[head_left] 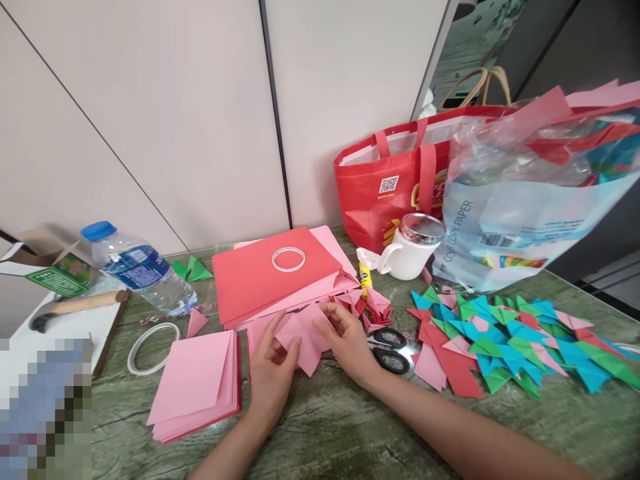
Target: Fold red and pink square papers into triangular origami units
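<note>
A creased pink paper (309,341), partly folded, is held up between both hands above the table. Its left edge is pinched by the thumb and fingers of my left hand (273,377). On the upper right side, my right hand (350,340) grips the same sheet with thumb and curled fingers. Beside my left hand lies a stack of pink square papers (193,383) with red ones at the bottom. Black-handled scissors (391,360) rest just right of my right wrist. Small folded pink and red pieces (373,307) lie behind my right hand.
Red sheets (265,273) carry a tape roll (289,259). Another tape roll (153,350) and a water bottle (145,270) stand left. A white mug (407,257), glue stick (365,279), red bag (365,200), plastic paper bag (500,227) and many-coloured folded pieces (520,343) are right.
</note>
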Motion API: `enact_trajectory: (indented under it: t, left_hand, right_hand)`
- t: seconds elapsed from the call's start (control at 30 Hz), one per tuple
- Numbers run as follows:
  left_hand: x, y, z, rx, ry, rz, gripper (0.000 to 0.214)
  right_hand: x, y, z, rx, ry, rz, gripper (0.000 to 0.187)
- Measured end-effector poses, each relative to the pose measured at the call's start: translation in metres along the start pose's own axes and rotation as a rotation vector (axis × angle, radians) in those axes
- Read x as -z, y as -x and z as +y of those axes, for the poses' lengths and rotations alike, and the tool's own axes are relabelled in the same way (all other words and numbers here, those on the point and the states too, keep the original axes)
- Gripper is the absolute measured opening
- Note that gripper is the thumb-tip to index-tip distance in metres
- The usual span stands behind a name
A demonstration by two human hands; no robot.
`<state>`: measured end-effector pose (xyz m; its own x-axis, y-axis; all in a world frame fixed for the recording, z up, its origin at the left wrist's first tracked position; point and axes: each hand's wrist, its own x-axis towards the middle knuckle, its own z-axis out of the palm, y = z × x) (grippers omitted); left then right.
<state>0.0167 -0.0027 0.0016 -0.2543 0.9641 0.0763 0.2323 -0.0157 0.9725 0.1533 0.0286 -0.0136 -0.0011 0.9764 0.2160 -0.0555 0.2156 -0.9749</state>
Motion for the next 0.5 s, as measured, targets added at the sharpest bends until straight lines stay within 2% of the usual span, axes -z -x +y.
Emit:
enact_trajectory:
  t: [0.1,0.17,0.37,0.43,0.5]
  left_hand:
    - [0.000,-0.001,0.000,0.023,0.132,0.011,0.055]
    - [0.000,-0.002,-0.001,0.032,0.230,0.035,0.052]
    - [0.003,-0.006,-0.003,0.019,0.306,0.193,0.057]
    - [0.004,-0.007,-0.008,0.015,0.282,0.222,0.050]
    - [0.006,-0.010,-0.014,0.024,0.249,0.236,0.029]
  right_hand:
    - [-0.001,0.000,0.002,0.003,-0.055,0.023,0.008]
    - [-0.001,0.000,0.002,0.014,-0.017,-0.008,0.006]
    - [0.002,0.000,-0.004,0.049,0.034,-0.130,0.031]
    - [0.002,0.001,-0.003,0.076,0.004,-0.182,0.034]
    - [0.001,0.002,-0.002,0.107,-0.009,-0.240,0.035]
